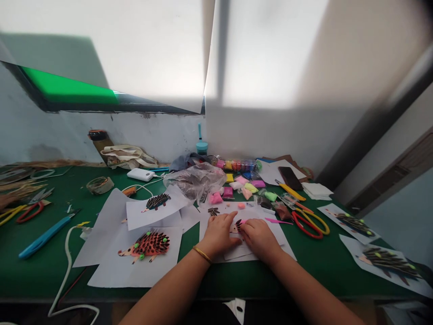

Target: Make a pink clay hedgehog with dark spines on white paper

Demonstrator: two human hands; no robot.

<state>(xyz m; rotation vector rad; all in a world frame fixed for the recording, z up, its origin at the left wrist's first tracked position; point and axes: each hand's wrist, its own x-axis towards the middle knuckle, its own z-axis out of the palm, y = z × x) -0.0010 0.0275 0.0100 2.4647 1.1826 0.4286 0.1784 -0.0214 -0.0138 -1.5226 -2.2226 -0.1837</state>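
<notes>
Both hands rest over a white paper (280, 239) near the front middle of the green table. My left hand (221, 231) lies on the left part of the sheet, its thumb and fingers spread apart around a small hedgehog figure (234, 228) with dark seeds. On the figure's right side, my right hand (260, 237) has its fingertips pressed together at the seeds; what they pinch, if anything, is too small to make out. A few loose dark seeds (213, 211) lie above my left hand, and a small orange clay piece (241, 205) sits near the sheet's top.
Colourful clay packets (228, 192) and a clear plastic bag (196, 180) lie behind the sheet. Red and yellow scissors (307, 224) are at the right, near a phone (290, 178). Finished hedgehog pictures (149, 246) lie left and right. A blue cutter (47, 235) lies far left.
</notes>
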